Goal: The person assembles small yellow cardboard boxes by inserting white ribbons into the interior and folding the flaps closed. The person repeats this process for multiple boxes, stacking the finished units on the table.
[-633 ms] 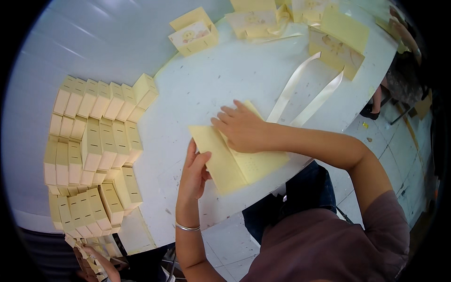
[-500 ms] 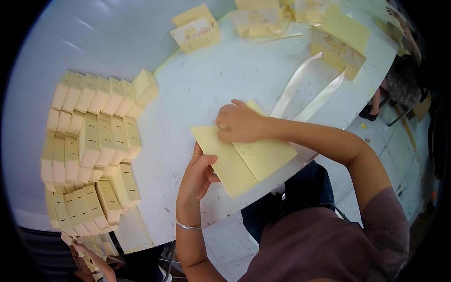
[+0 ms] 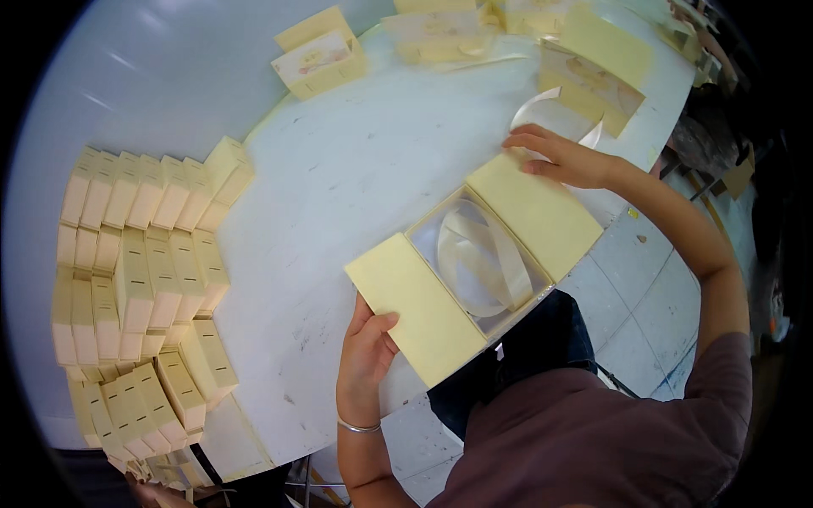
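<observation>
A pale yellow cardboard piece point(image 3: 542, 212) lies unfolded flat at the near edge of the white table point(image 3: 356, 169). It has two yellow flaps and a clear window panel between them, with a cream ribbon point(image 3: 483, 254) showing through the window. My left hand point(image 3: 366, 351) grips the near-left flap at its edge, thumb on top. My right hand point(image 3: 563, 157) rests with fingers spread on the far corner of the right flap, beside a loop of ribbon.
Several folded yellow boxes point(image 3: 127, 279) are stacked in rows on the left, hanging over the table's edge. More open yellow boxes point(image 3: 322, 55) and flat sheets point(image 3: 597, 63) sit along the far side. Tiled floor point(image 3: 644, 288) lies to the right.
The folded yellow piece has been spread open flat, showing its clear window. My right hand moved up and to the right; my left hand shifted to the left flap's edge.
</observation>
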Tool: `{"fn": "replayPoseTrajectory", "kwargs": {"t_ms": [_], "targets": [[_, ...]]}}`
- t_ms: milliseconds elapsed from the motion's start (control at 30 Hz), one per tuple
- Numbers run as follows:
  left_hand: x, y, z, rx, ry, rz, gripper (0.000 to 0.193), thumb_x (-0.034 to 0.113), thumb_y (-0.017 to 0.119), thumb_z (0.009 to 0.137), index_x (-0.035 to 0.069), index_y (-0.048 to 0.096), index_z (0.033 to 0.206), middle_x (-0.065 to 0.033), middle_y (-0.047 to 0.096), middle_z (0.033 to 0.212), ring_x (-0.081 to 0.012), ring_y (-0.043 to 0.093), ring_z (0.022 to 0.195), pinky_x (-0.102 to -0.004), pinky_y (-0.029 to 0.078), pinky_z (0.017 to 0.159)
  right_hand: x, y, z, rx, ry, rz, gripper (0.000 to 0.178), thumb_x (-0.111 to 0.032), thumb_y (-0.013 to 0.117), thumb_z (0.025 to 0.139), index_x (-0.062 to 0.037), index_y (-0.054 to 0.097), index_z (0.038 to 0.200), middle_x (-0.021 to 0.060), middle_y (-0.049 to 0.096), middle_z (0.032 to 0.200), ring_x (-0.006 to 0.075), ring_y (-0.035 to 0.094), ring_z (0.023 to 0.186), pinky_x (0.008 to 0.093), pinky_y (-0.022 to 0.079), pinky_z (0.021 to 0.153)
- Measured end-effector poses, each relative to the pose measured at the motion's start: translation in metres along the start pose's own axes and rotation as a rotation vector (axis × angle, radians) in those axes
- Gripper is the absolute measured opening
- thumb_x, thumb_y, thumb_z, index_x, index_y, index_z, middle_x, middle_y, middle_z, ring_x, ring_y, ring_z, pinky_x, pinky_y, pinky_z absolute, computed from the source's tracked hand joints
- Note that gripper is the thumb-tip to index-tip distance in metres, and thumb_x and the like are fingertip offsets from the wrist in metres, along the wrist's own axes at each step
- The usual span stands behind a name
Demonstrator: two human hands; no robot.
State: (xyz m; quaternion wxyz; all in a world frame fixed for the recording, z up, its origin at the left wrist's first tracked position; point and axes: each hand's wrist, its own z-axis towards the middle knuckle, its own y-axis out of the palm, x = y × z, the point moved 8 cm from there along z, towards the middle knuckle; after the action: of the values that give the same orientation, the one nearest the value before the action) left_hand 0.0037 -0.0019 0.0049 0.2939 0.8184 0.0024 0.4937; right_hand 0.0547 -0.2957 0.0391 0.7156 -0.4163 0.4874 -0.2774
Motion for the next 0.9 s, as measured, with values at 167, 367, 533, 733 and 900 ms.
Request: {"fn": "replayPoseTrajectory", "kwargs": {"t_ms": [167,367,533,733,900], "targets": [[0.001,0.014,0.001,0.029,-0.024,0.035,0.057,0.005,0.043,0.079,0.005,0.022,0.133,-0.0123,0.045,0.121,-0.0234,0.053,0.106,-0.0344,0.05,0.081,-0.094,-0.016,0.014,-0.028,-0.411,-0.39,0.016,-0.014,0.053,0.08,-0.0048,0.056,0.093,0.0121,0.051,0.102,0.0249,0.049,0.097,0.0369,0.04,0.084],[0.009,0.032,0.01,0.015,0.048,0.219,0.057,0.013,0.046,0.08,0.007,0.023,0.131,-0.0094,0.045,0.121,-0.0196,0.052,0.104,-0.0321,0.049,0.08,-0.119,0.066,0.022,-0.525,-0.495,-0.771,0.004,-0.014,0.06,0.068,-0.0114,0.062,0.067,0.0037,0.056,0.072,0.0183,0.053,0.075,0.0315,0.037,0.068],[0.007,0.037,0.01,0.011,0.045,0.273,0.059,0.013,0.045,0.08,0.008,0.02,0.133,-0.0085,0.042,0.122,-0.0175,0.049,0.106,-0.0312,0.047,0.081,-0.103,0.118,0.022,-0.724,-0.44,-1.117,0.01,-0.019,0.063,0.063,-0.014,0.065,0.071,0.0055,0.061,0.079,0.0198,0.054,0.078,0.0359,0.036,0.068],[0.009,0.04,0.009,0.01,0.055,0.261,0.065,0.015,0.05,0.081,0.008,0.015,0.135,-0.0106,0.037,0.127,-0.0198,0.044,0.111,-0.0345,0.043,0.086,-0.103,0.104,0.032,-0.636,-0.359,-1.054,0.014,-0.019,0.061,0.064,-0.01,0.065,0.075,0.0077,0.062,0.081,0.0221,0.056,0.079,0.0326,0.039,0.066],[0.055,0.046,-0.007,0.25,0.665,0.778,0.076,0.017,0.061,0.077,0.007,0.013,0.136,-0.0165,0.026,0.133,-0.0284,0.027,0.123,-0.0416,0.027,0.099,-0.109,0.034,0.037,-0.392,0.081,0.311,0.016,-0.017,0.055,0.073,-0.0018,0.056,0.069,0.0073,0.057,0.068,0.0175,0.053,0.065,0.0304,0.041,0.062]]}}
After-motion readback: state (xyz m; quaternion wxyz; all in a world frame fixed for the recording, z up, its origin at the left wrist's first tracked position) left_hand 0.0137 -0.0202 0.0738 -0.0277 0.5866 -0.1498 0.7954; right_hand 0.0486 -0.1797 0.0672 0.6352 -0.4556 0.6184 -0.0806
